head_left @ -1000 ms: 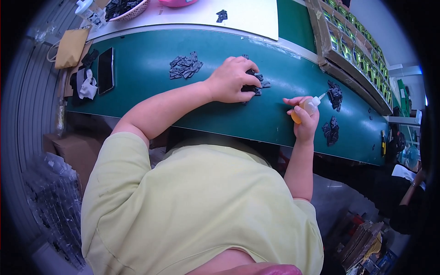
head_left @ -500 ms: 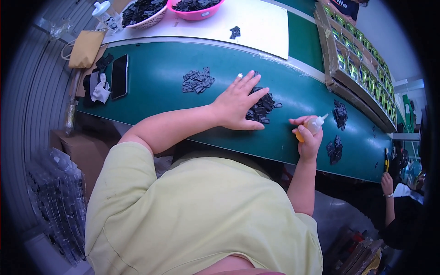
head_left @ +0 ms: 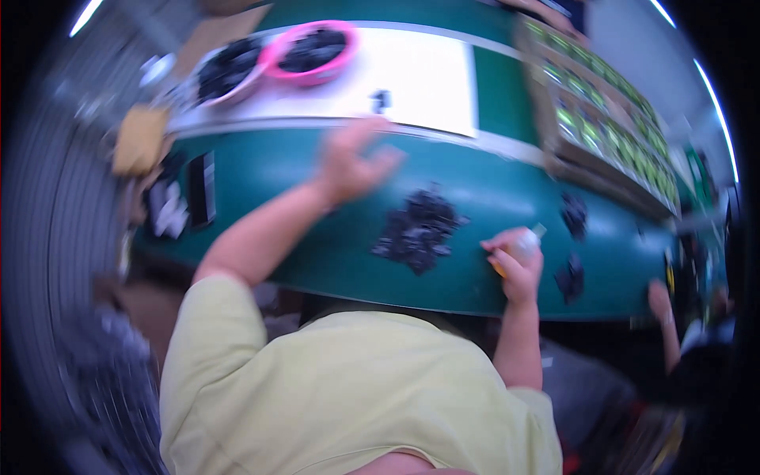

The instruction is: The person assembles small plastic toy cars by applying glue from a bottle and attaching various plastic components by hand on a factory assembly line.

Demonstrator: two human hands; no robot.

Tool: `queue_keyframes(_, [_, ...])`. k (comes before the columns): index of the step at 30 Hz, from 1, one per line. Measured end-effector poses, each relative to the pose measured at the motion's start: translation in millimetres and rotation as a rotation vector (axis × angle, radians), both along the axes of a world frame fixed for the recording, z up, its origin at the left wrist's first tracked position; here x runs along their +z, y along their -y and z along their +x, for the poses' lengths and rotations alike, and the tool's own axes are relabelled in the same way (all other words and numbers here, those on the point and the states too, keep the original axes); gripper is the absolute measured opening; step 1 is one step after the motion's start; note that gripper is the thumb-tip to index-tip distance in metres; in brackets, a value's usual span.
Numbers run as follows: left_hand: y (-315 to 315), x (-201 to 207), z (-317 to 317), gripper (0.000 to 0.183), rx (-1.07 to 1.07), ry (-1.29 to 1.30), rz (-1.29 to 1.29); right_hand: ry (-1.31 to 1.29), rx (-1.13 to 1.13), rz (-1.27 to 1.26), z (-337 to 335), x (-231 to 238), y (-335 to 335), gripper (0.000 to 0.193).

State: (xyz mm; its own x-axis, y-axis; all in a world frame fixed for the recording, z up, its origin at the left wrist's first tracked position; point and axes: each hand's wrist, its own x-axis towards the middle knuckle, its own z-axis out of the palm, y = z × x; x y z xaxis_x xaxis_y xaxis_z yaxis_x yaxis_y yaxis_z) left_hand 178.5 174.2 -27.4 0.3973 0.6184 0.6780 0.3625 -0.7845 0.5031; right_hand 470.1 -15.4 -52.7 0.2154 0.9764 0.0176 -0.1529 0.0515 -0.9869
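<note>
My left hand (head_left: 354,162), smeared by motion, is over the far side of the green table (head_left: 269,174), with its thumb apart from its outstretched fingers. Nothing shows in it. Its fingertips point at a small cluster of black pieces (head_left: 381,100) on a white board (head_left: 431,71). My right hand (head_left: 518,273) is wrapped round a small clear squeeze bottle (head_left: 522,244) with orange liquid and a pale nozzle tilted up to the right. Between my hands lies a loose heap of small flat black pieces (head_left: 419,229).
Two smaller black piles (head_left: 574,215) lie right of the bottle. A pink basin (head_left: 352,51) and a paler basket (head_left: 237,96), both full of black pieces, stand far left. A phone (head_left: 202,190) lies at left. A carton of green-lit items (head_left: 550,150) and another person's hand (head_left: 659,301) are at right.
My left hand has lifted off the black heap and moved left and away, now covering where another pile lay. My right hand still holds the bottle. The view has tilted upward.
</note>
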Motion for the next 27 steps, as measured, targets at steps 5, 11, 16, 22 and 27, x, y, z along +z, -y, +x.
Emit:
queue_keyframes(5, [-152,51,-139,0.049,0.746,-0.419,0.429,0.11,0.012,0.011,-1,-7,-8,0.018])
queue_keyframes(11, [-234,35,-246,0.096,1.436,-0.609,-0.184,0.141,-0.032,0.022,1,-10,0,0.023])
queue_keyframes(16, [-298,-18,-334,0.101,1.053,-0.412,-0.292,0.171,0.005,0.021,-2,-8,-2,0.026])
queue_keyframes(22, [-271,1,-267,0.098,1.084,-0.642,-0.318,0.209,-0.01,0.025,0,-7,-3,0.026])
queue_keyframes(27, [-224,29,-264,0.083,0.954,-0.599,-0.239,0.248,-0.001,0.045,-4,-13,-11,0.024])
